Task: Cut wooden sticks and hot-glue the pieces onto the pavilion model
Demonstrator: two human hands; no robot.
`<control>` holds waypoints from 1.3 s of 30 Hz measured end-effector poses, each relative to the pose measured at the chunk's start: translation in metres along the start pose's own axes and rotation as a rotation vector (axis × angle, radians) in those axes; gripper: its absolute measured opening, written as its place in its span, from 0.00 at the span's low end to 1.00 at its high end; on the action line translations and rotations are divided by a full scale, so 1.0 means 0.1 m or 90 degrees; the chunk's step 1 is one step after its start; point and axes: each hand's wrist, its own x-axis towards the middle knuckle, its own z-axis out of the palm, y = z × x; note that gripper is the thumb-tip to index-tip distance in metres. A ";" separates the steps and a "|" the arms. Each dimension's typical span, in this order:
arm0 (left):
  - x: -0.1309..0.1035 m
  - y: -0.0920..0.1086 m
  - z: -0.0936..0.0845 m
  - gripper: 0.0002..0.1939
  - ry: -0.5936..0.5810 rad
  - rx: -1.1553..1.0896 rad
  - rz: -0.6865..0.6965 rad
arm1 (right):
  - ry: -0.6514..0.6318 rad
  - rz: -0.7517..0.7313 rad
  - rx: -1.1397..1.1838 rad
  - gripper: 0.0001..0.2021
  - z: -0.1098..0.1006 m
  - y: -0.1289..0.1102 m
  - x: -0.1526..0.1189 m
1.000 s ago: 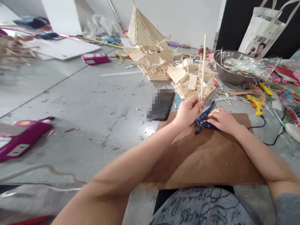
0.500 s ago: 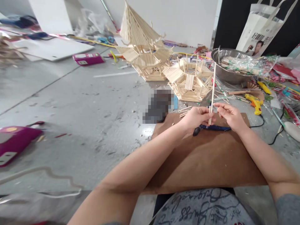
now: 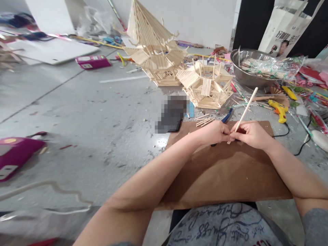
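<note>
A long thin wooden stick (image 3: pixel 246 111) slants up to the right between my hands, above the brown board (image 3: pixel 225 177). My right hand (image 3: pixel 252 134) is closed in a pinch around its lower part. Against it, my left hand (image 3: pixel 219 132) has its thumb and fingers pressed together at the stick's lower end. Fingers hide most of that end. Behind my hands lies a blue-handled tool (image 3: pixel 227 115), partly covered by them. Several short cut sticks (image 3: pixel 204 122) lie at the board's far left edge.
Two stick-built models stand beyond the board: a tall pagoda (image 3: pixel 156 51) and a low open frame (image 3: pixel 207 89). A metal bowl (image 3: pixel 237 73) of wrapped sticks and a yellow glue gun (image 3: pixel 279 110) are at right. A dark pixelated object (image 3: pixel 171 114) lies left of the board.
The long stick has tipped from nearly upright to a rightward slant. My right hand has come in and closed on it, meeting my left hand. The short piece beside it is now hidden.
</note>
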 end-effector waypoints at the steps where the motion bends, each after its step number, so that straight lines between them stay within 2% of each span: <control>1: -0.01 0.00 -0.01 0.11 -0.030 0.002 -0.008 | -0.027 -0.006 -0.028 0.07 0.01 -0.01 0.00; 6: -0.02 0.01 0.03 0.12 -0.126 0.002 -0.101 | -0.127 -0.055 -0.160 0.08 0.04 0.01 0.02; 10: -0.03 0.02 0.03 0.10 -0.165 -0.034 -0.150 | -0.164 -0.064 -0.179 0.07 0.05 0.02 0.02; 25: 0.00 -0.04 0.08 0.12 -0.155 -0.116 -0.187 | -0.138 -0.087 -0.178 0.08 0.08 0.05 0.01; 28: 0.00 -0.03 0.05 0.13 -0.097 -0.102 -0.141 | -0.076 -0.088 -0.173 0.08 0.06 0.03 0.00; 32: -0.01 0.03 -0.02 0.14 0.040 -0.015 0.013 | 0.011 -0.056 -0.107 0.08 -0.01 -0.01 -0.03; 34: -0.02 0.06 -0.06 0.15 0.043 -0.001 0.038 | 0.032 -0.050 -0.079 0.08 -0.03 -0.02 -0.04; 36: -0.03 0.06 -0.07 0.15 0.011 -0.015 0.030 | 0.042 -0.045 -0.066 0.08 -0.04 -0.02 -0.04; 39: -0.03 0.05 -0.05 0.15 -0.003 -0.021 -0.001 | 0.025 -0.037 -0.124 0.07 -0.07 -0.04 -0.03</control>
